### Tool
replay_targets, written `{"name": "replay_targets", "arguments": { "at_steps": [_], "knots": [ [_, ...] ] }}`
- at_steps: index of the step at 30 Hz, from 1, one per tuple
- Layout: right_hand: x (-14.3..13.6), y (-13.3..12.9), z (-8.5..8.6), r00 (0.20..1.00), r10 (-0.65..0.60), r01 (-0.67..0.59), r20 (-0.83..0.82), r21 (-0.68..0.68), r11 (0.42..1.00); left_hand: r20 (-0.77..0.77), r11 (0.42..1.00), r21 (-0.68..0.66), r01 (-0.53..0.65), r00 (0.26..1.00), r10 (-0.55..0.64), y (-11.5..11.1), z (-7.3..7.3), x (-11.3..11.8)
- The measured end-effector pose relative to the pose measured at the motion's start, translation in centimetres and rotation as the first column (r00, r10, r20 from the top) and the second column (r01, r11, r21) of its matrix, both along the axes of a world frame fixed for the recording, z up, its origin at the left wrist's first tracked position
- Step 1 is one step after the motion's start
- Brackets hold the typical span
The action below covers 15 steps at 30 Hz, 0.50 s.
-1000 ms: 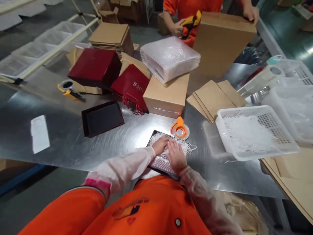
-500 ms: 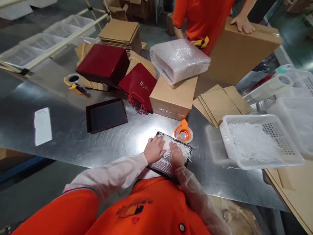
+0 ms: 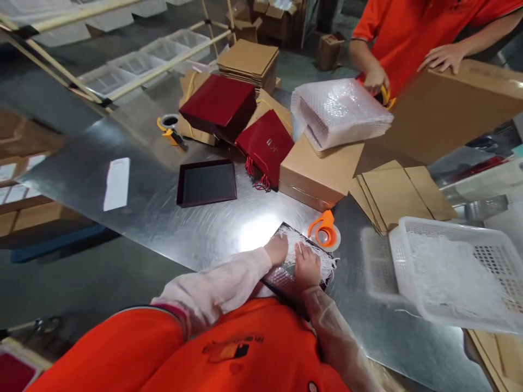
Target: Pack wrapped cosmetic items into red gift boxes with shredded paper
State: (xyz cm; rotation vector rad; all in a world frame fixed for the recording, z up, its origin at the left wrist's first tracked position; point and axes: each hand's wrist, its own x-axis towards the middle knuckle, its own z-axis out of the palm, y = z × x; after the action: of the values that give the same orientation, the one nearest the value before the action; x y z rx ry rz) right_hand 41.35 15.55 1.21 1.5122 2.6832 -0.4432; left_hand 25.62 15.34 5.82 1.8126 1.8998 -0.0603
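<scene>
A dark shallow box (image 3: 267,282) lies tilted at the table edge against my body. White shredded paper (image 3: 292,237) fills its far part, with strands sticking out at the right corner. Bubble wrap (image 3: 281,276) shows in its near part. My left hand (image 3: 277,250) presses into the shredded paper from the left, its fingertips hidden. My right hand (image 3: 307,267) lies on the paper at the right, fingers stretched forward. Touching the box's far side is an orange tape dispenser (image 3: 326,227).
An open dark lid or tray (image 3: 208,184), a dark red box (image 3: 218,103), a red paper bag (image 3: 267,144) and a carton (image 3: 314,174) under bubble wrap stand beyond. A white basket (image 3: 402,277) of shredded paper is at right. A co-worker holds a large carton (image 3: 469,120) opposite.
My view has swung left, so everything sits further right. My left hand's fingers went from spread over the paper to tucked down into it. The co-worker's hand now holds the yellow tape dispenser.
</scene>
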Motion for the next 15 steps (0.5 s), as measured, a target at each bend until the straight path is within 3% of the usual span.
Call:
{"name": "replay_targets", "arguments": {
  "at_steps": [2,5,8,10,12,15],
  "knots": [
    [-0.2,0.1,0.7,1.000,0.010,-0.010,0.009,0.018,1.000,-0.016,1.000,0.010,-0.009,1.000,0.009,-1.3,1.4,-0.1],
    [-0.7,0.2,1.8,0.999,0.003,-0.004,0.047,0.006,1.000,-0.006,0.992,0.099,0.079,0.997,-0.079,-3.7,3.4,-0.1],
    [-1.0,0.0,2.2,0.997,-0.012,0.012,0.070,-0.004,1.000,0.174,0.945,0.292,0.147,0.963,-0.204,-6.2,4.2,0.0],
    [-1.1,-0.4,2.0,0.997,-0.027,0.026,0.066,0.029,0.999,0.336,0.891,0.450,0.064,0.912,-0.236,-8.0,3.7,-0.4],
    [-1.1,-0.8,1.8,0.997,-0.055,0.050,0.062,0.084,0.995,0.445,0.845,0.520,-0.122,0.883,-0.147,-9.5,2.6,-1.4],
    [-1.1,-1.2,1.7,0.994,-0.084,0.073,0.064,0.161,0.984,0.479,0.834,0.348,-0.428,0.846,0.234,-10.1,0.1,-4.0]
  ]
}}
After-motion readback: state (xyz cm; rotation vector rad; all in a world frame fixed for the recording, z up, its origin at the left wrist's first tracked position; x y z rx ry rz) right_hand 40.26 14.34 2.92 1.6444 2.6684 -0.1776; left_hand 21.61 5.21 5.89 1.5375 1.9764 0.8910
